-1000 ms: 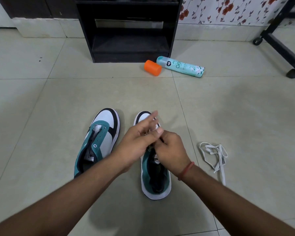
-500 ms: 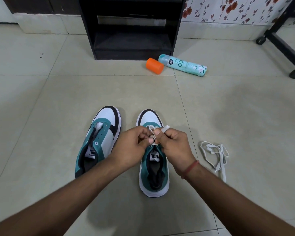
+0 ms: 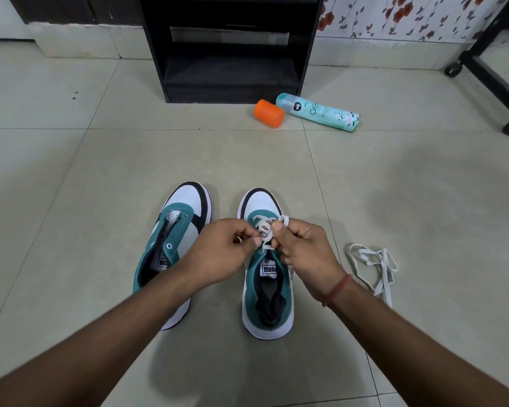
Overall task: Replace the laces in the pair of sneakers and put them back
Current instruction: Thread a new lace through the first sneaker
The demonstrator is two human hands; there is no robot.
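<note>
Two teal, white and black sneakers stand side by side on the tiled floor, toes pointing away from me. The left sneaker [image 3: 177, 239] has bare eyelets and no lace. The right sneaker [image 3: 266, 289] carries a white lace [image 3: 266, 227] threaded over its front eyelets. My left hand [image 3: 224, 248] pinches one part of that lace with curled fingers. My right hand [image 3: 303, 248] pinches the other part just above the tongue. A second white lace [image 3: 373, 265] lies loose on the floor to the right of the shoes.
A black open shelf unit [image 3: 229, 48] stands against the far wall. In front of it lie an orange cap [image 3: 268, 113] and a mint-green spray can [image 3: 318, 112]. A black wheeled stand [image 3: 494, 69] sits at the far right.
My hands have drawn slightly apart over the right sneaker, and the lace between them now shows as loops. The view has tilted up a little.
</note>
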